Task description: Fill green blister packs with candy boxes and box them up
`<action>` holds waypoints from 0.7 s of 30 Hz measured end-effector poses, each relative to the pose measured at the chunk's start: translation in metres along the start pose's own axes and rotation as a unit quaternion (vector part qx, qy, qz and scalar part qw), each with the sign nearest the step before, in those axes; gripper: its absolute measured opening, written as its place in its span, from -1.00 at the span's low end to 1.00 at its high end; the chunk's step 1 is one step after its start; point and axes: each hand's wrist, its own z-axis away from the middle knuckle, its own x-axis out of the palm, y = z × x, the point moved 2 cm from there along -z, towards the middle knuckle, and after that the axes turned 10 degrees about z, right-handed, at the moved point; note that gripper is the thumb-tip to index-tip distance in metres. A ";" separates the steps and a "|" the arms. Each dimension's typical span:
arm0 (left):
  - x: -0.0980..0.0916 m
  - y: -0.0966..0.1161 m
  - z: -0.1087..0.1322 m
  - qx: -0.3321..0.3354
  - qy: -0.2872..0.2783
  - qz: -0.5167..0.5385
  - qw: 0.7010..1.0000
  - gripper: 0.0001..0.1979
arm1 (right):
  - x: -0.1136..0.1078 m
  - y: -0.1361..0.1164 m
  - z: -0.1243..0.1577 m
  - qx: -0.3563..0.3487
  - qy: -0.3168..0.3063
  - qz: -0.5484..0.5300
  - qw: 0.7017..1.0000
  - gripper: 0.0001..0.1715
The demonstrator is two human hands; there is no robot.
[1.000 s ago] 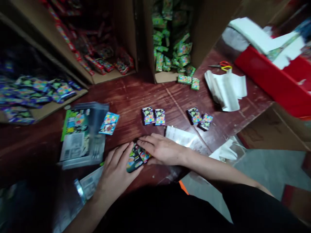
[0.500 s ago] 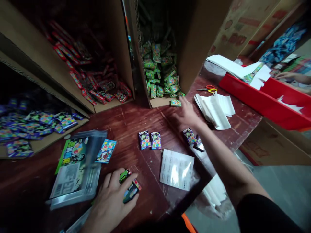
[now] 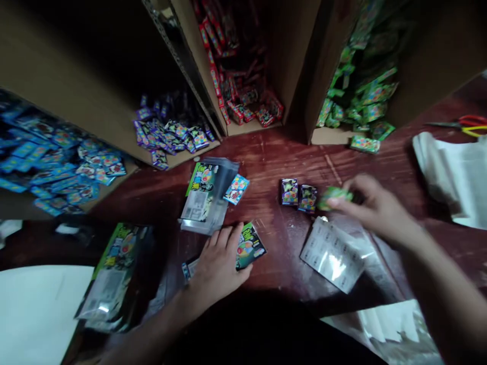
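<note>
"Right hand (image 3: 367, 203): gripped green packet (image 3: 326, 195), just beside purple packet (image 3: 307, 197). Left hand (image 3: 219, 263): covered dark printed packet (image 3: 251, 246), grip unclear."

"Handling?"

"Probably felt light, slick and crushable; called for an edge pinch."

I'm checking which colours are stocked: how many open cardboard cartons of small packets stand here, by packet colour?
Open brown cardboard carton of small blue packets: 1
Carton of small purple packets: 1
Carton of small red packets: 1
Carton of small green packets: 1
Total: 4
</note>
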 end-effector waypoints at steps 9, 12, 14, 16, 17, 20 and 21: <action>-0.007 0.003 0.015 -0.078 -0.009 0.082 0.994 -0.02 | 0.119 -0.123 0.084 0.109 -0.127 -0.390 0.906 -0.40; -0.008 0.000 0.016 -0.081 -0.003 0.121 0.989 0.04 | 0.112 -0.119 0.075 0.041 -0.120 -0.377 0.917 -0.39; -0.007 -0.004 0.015 -0.085 -0.001 0.179 0.980 0.03 | 0.106 -0.119 0.068 -0.001 -0.088 -0.368 0.926 -0.44; -0.005 -0.010 0.013 -0.088 0.006 0.269 0.959 -0.14 | 0.102 -0.121 0.062 -0.021 -0.033 -0.370 0.928 -0.50; -0.004 -0.014 0.011 -0.091 0.013 0.318 0.944 -0.25 | 0.101 -0.122 0.059 -0.024 -0.010 -0.374 0.927 -0.52; -0.002 -0.024 0.003 -0.108 0.025 0.451 0.886 -0.47 | 0.099 -0.123 0.047 -0.027 -0.002 -0.369 0.929 -0.58; -0.002 -0.026 0.000 -0.112 0.022 0.489 0.865 -0.51 | 0.099 -0.122 0.042 -0.029 -0.020 -0.359 0.933 -0.58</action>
